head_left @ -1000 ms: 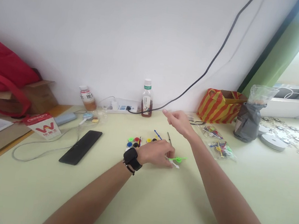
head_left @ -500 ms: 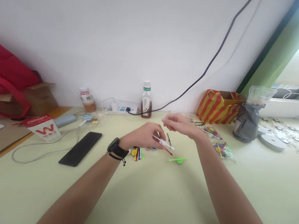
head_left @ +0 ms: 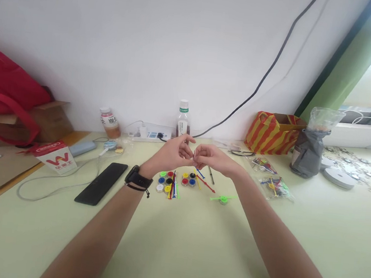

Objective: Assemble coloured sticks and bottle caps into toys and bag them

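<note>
My left hand (head_left: 176,153), with a black watch on its wrist, meets my right hand (head_left: 213,158) above the table. The fingertips of both are pinched together around a slim white plastic arrow (head_left: 194,155), mostly hidden by the fingers. Below them lie several coloured discs (head_left: 185,181) in two groups, with a bundle of coloured arrows (head_left: 174,189) beside the left group. A red arrow (head_left: 207,185) and a blue arrow (head_left: 200,173) lie loose to the right. Nearer my right forearm sits a bright green spinner (head_left: 223,199), an arrow mounted on a disc.
A black phone (head_left: 100,184) and cable lie left of my arm, near a red-and-white box (head_left: 56,157). A drink bottle (head_left: 183,116) stands by the wall. Plastic bags of parts (head_left: 276,187), a striped bag (head_left: 272,134) and a grey bag (head_left: 308,152) are on the right.
My left hand has turned and lifted with the white arrow. My right hand has come down and left to meet it, uncovering the discs on the table.
</note>
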A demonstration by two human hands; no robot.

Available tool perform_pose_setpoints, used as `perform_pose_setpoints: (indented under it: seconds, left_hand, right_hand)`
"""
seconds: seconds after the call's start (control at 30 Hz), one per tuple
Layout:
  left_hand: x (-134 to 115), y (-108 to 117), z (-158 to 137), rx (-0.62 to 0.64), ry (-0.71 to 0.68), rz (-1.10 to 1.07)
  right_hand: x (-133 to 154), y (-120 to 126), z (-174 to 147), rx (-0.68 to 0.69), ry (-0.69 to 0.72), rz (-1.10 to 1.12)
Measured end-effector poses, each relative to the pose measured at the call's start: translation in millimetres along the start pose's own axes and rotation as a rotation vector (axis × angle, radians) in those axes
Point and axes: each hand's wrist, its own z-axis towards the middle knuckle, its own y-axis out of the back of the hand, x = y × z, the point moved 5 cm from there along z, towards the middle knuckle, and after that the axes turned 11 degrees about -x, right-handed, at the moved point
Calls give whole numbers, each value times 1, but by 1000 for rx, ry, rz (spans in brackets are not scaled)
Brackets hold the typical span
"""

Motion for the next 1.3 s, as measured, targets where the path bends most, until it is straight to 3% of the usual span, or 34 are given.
perform_pose_setpoints:
  seconds: [0.27,0.53,0.67,0.77,0.9,1.1,1.2,1.3]
  left_hand:
    - [10,-6,-5,171,-3,90]
    - [5,-2,-5,191,-23,78]
    - [1,2,-5,205,-24,69]
    - [2,-3,-8,267,-11,111]
    - [9,-28,-17,477,62,143]
    - [23,-64,-27,619,67,183]
    - [29,-69,-28,656,66,234]
    - [31,-67,-26,659,3,289]
  right_hand:
    - [-19,-15,3,92,-84,23]
    - [-21,-20,1,114,-119,36]
    - [-20,-22,1,50,-140,-5]
    - [-26,-12,3,-67,-183,-209]
    - [-37,8,7,-151,-188,-635]
    - [-44,31,1,-72,-240,-745]
    - [-40,36,-11,171,-279,-791]
    - [-45,38,-25,403,-458,-837]
